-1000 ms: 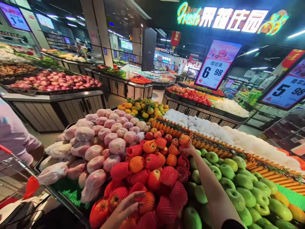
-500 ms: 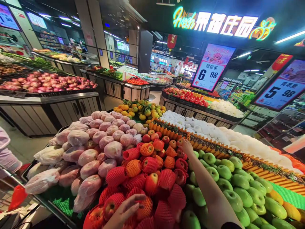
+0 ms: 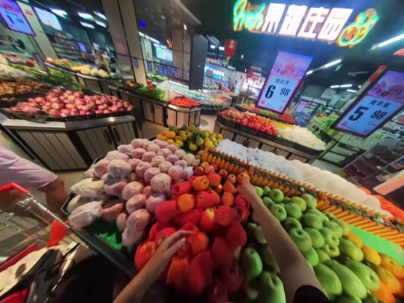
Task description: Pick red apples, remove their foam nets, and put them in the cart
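My right hand reaches to the far end of the apple heap, its fingers closed around a red apple; the fingertips are partly hidden. Over the near part of the heap hovers my left hand, fingers stretched out and holding nothing. Below it lie apples in red and orange foam nets. Bare red apples sit at the back of this heap. Green apples are piled just right of my right forearm.
Plastic-wrapped fruit is heaped on the left. An orange divider separates the apples from white-wrapped fruit. At far left a person's arm is beside a shopping cart. Price screens hang above.
My view has shifted, and the display sits slightly further right and higher. My right hand now has the apple at its fingers raised slightly. The person and cart at left show more.
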A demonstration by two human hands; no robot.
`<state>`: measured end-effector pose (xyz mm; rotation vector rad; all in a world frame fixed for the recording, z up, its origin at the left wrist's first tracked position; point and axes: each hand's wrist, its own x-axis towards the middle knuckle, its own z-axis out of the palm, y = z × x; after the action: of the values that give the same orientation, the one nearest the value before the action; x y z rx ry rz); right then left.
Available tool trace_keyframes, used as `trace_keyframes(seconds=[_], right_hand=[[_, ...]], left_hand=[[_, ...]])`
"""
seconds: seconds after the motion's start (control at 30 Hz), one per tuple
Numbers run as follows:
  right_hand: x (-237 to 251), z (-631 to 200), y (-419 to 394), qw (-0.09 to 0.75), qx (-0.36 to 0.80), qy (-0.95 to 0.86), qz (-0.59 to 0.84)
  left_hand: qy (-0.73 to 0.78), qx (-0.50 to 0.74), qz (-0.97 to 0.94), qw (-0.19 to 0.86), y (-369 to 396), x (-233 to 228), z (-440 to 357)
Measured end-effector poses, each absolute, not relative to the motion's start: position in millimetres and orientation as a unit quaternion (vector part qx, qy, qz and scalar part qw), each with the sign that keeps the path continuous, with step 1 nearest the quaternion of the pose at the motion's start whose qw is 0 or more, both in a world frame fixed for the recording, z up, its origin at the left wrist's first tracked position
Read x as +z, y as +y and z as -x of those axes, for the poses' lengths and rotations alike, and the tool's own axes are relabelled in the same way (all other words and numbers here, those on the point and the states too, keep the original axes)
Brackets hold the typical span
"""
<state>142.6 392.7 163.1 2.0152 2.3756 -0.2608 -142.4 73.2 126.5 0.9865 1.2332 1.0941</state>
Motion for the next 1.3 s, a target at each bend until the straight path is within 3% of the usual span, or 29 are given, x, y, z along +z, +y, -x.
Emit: trace_keyframes(seconds=[0.33,0.53,0.63,0.73,0.8,0.93,1.03,1.17,1.23,1.3], right_hand=[[155.8,-119.9,258.9,-0.015,-0.133,0.836,-0.531],[152.5,-117.1,216.7,-0.050,-0.115,0.830,-0.544],[164.0,-123.8,186.2,-0.152,-0.118,0.810,-0.553],[172.8,-141.1,141.9,-0.320,-0.202,0.778,-0.502],[167.8,-155.6,106.7,-0.388,-0.305,0.719,-0.489],[129.2,-176.5,34.4,-0.386,-0.530,0.570,-0.495],[96.6,-178.5,-10.4,-0.361,-0.595,0.516,-0.499],[80.9,-171.5,-42.2,-0.426,-0.626,0.452,-0.472],[85.7,-171.1,-45.3,-0.435,-0.614,0.456,-0.476],[94.6,-176.0,-43.0,-0.444,-0.566,0.470,-0.511]], left_hand=[[0.503,0.459,-0.440,0.585,45.7,134.3,132.0],[0.561,0.414,-0.580,0.422,31.2,121.7,134.1],[0.589,0.352,-0.620,0.381,28.4,100.2,133.4],[0.616,0.343,-0.612,0.357,29.2,86.7,133.4],[0.626,0.380,-0.598,0.326,30.1,90.5,133.9],[0.610,0.476,-0.571,0.275,28.1,119.2,126.4],[0.557,0.484,-0.589,0.328,17.9,129.7,99.9],[0.395,0.384,-0.619,0.560,-6.8,113.2,44.4],[0.322,0.312,-0.604,0.659,-15.0,103.1,23.5],[0.328,0.317,-0.578,0.677,-16.8,97.0,13.1]])
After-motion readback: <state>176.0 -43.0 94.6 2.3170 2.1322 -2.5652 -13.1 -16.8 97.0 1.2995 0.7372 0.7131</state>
